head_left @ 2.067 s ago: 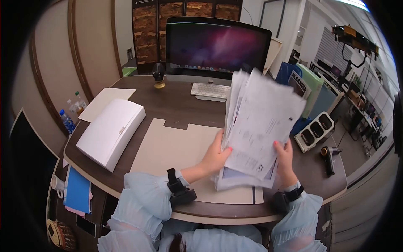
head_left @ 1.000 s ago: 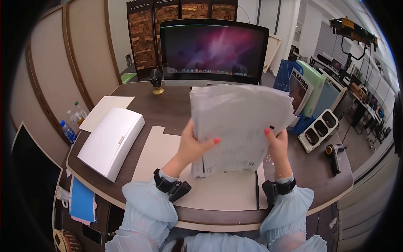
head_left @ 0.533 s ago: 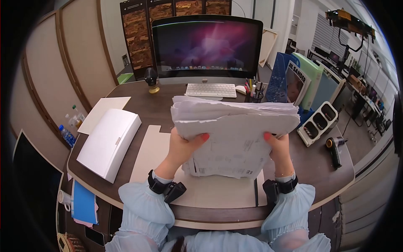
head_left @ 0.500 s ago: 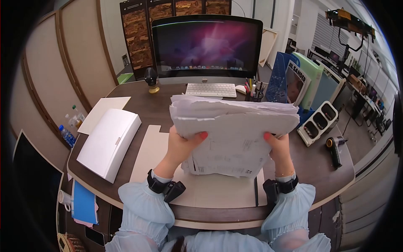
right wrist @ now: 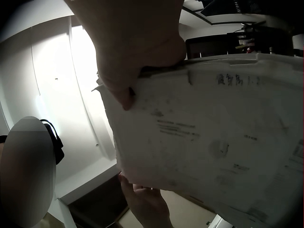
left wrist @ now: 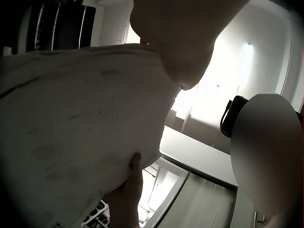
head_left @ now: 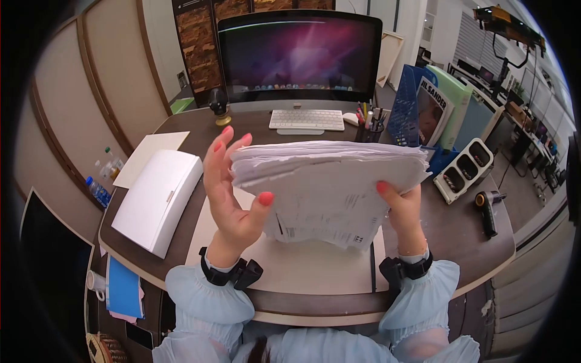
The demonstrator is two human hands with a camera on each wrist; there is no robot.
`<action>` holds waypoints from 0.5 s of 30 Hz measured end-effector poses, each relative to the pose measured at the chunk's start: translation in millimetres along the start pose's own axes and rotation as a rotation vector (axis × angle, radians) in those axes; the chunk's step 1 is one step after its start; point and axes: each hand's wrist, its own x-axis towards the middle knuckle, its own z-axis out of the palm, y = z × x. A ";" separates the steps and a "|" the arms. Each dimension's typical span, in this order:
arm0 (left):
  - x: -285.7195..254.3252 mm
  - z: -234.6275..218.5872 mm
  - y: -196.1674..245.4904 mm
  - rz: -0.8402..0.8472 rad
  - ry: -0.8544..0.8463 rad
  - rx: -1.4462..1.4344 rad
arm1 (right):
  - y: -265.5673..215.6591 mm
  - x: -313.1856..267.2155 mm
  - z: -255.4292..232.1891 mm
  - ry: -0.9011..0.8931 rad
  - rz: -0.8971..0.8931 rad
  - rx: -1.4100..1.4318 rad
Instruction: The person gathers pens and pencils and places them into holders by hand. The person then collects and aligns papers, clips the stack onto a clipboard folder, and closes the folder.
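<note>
A thick stack of printed papers (head_left: 321,193) stands on edge over the desk pad, its uneven upper edges fanned a little. My right hand (head_left: 402,206) grips the right side, thumb on the near face and the other fingers hidden behind. At the left side my left hand (head_left: 233,193) is spread, fingers straight and pointing up, thumb apart near the sheets' edge. Faint print shows on the papers (right wrist: 213,133) in the right wrist view. From the left wrist, my right hand (left wrist: 126,194) appears below, its thumb on the stack.
A beige folder board (head_left: 302,272) lies beneath the papers. To the left is a white file box (head_left: 157,199); at the back are a keyboard (head_left: 306,119), a monitor (head_left: 296,57) and a pen cup (head_left: 370,128). A blue file holder (head_left: 404,106) and a three-slot white tray (head_left: 465,170) stand right.
The stack came from a tilted, loose hold on the right to upright at the middle. My left hand has let go of its left edge and spread its fingers; the right still holds.
</note>
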 end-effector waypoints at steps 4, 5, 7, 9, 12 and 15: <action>4.0 -8.8 20.3 -0.044 -0.033 -0.016 | -1.7 -7.1 5.5 0.006 -0.003 -0.049; 4.3 -11.1 22.8 -0.065 -0.085 0.019 | -2.8 -7.8 6.7 -0.001 0.000 -0.047; 2.8 -10.0 23.3 -0.090 -0.020 -0.033 | -4.6 -8.5 8.6 -0.030 -0.025 -0.049; 3.4 -12.4 20.1 -0.110 -0.014 -0.018 | -4.7 -7.3 9.4 -0.047 -0.021 -0.037; 5.1 -9.3 16.8 -0.227 0.046 -0.139 | -3.1 -5.7 9.6 -0.057 -0.004 -0.011; 4.4 -10.1 10.2 -0.335 0.090 -0.247 | 0.5 -4.1 6.1 -0.058 -0.002 -0.015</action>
